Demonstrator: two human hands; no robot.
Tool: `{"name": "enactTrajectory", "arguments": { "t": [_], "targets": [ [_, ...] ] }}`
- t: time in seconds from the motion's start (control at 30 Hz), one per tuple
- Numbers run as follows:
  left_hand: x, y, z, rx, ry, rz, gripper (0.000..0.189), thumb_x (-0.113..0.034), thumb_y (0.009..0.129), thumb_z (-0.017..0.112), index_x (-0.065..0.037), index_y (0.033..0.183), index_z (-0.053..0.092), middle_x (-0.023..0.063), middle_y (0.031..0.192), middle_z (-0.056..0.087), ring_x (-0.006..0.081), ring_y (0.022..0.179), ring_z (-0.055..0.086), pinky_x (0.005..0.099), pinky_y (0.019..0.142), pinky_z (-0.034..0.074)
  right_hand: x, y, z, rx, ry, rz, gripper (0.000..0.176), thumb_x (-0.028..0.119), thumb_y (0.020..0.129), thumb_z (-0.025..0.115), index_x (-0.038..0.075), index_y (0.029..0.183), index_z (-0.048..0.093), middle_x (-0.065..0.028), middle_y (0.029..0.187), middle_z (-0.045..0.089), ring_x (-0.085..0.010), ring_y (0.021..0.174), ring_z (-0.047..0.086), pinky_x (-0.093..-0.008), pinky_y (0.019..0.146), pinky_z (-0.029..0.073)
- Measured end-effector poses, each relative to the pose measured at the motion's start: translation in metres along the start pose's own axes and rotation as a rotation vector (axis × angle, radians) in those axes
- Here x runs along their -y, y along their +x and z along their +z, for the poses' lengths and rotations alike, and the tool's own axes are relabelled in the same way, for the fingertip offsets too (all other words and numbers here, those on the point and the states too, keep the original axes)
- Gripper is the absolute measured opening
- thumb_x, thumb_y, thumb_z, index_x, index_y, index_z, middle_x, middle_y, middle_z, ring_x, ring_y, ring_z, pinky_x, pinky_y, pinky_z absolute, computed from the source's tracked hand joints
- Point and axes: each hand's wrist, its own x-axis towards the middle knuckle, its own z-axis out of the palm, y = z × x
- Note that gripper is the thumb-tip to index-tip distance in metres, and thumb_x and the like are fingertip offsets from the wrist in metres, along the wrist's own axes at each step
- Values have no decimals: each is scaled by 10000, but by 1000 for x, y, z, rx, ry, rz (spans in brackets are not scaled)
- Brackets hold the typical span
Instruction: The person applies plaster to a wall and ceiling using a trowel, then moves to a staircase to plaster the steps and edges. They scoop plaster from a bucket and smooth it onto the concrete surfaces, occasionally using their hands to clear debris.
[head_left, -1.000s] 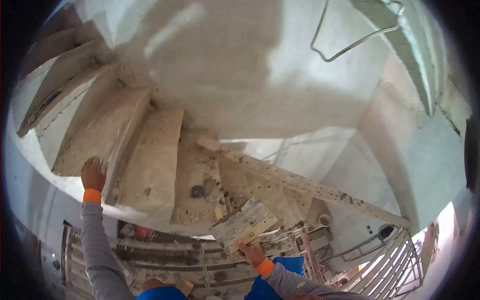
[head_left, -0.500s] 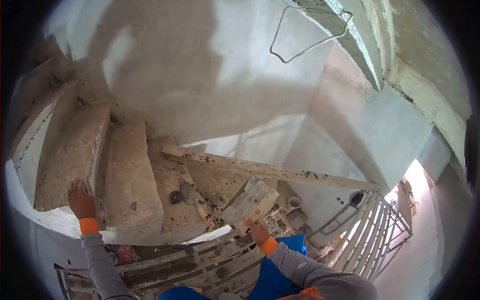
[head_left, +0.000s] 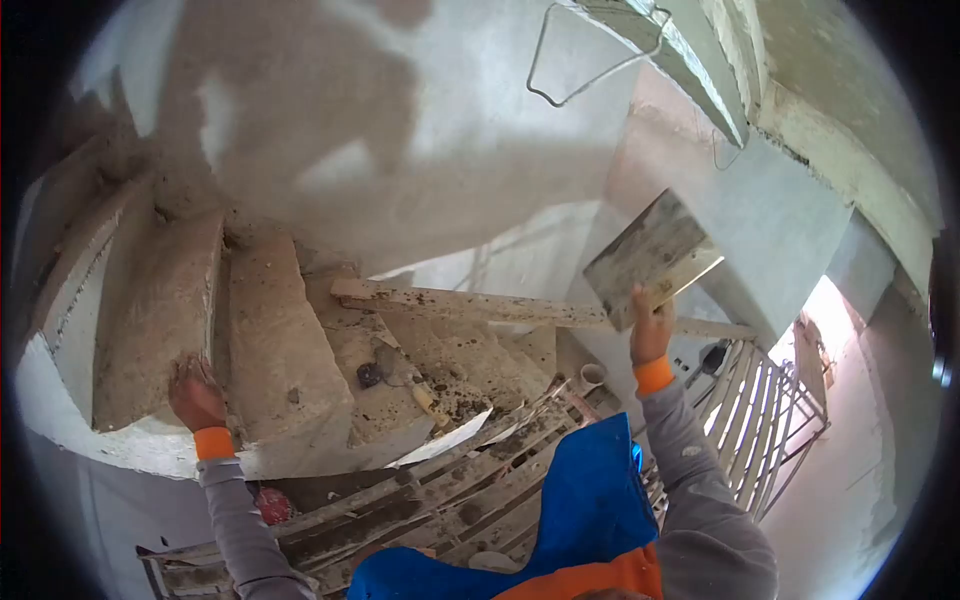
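Observation:
My right hand (head_left: pixel 652 330) is raised and holds a flat, mortar-stained rectangular board (head_left: pixel 655 250) by its lower edge, tilted in front of the pale wall. To the left, my left hand (head_left: pixel 198 395) rests with fingers stretched out on the edge of a rough concrete step (head_left: pixel 155 320). On a lower step lie a small black object (head_left: pixel 370 375) and a tool with a yellowish handle (head_left: pixel 432 407). Behind the board, a long wooden beam (head_left: pixel 480 303) spattered with mortar runs across the stairs.
Below me are wooden slats (head_left: pixel 440 505) of a platform, and a slatted metal-and-wood frame (head_left: pixel 740 420) at right. A bent metal rod (head_left: pixel 575 95) hangs from the concrete edge above. A pale cup-like container (head_left: pixel 592 376) sits beyond the slats.
My right hand has lifted the board up and to the right, off the spot beside the lower steps. My left hand stays on the step edge while the view has shifted slightly.

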Motion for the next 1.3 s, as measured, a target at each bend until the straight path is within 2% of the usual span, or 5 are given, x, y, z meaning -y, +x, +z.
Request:
{"name": "enactTrajectory", "arguments": {
  "t": [0.1,0.33,0.53,1.03,1.3],
  "targets": [
    [-1,-4,-2,-16,10,22,268,-226,890,507,-34,996,661,130,1105,621,315,1072,557,393,930,425,-16,5,5,40,345,121,300,220,830,664,-21,991,585,-63,896,605,-141,781,559,-267,688,460],
    [3,-3,3,34,79,28,260,-226,871,520,-43,997,656,133,1134,606,298,1104,536,397,961,400,-24,35,24,-77,228,38,342,277,848,651,-30,985,592,-65,938,605,-130,826,550,-267,730,452],
    [2,3,-11,304,158,-5,381,-243,811,580,-71,1151,581,121,1331,463,276,1257,402,417,1047,300,-27,156,46,-231,706,-31,351,242,886,588,-61,1060,554,-91,963,599,-162,888,536,-314,780,436],
    [-12,21,-18,614,320,-183,538,-250,806,596,-145,1309,436,43,1416,349,269,1311,311,474,1046,282,-23,411,129,-581,1002,-23,429,85,776,676,-63,1145,512,-140,1081,597,-233,919,588,-347,799,471],
    [-4,21,-12,655,341,-171,553,-259,808,606,-160,1322,428,42,1436,327,272,1321,301,483,1049,274,13,415,170,-419,1129,-33,368,153,779,666,-72,1059,581,-130,1087,612,-209,907,599,-321,802,466]
  ]
}}
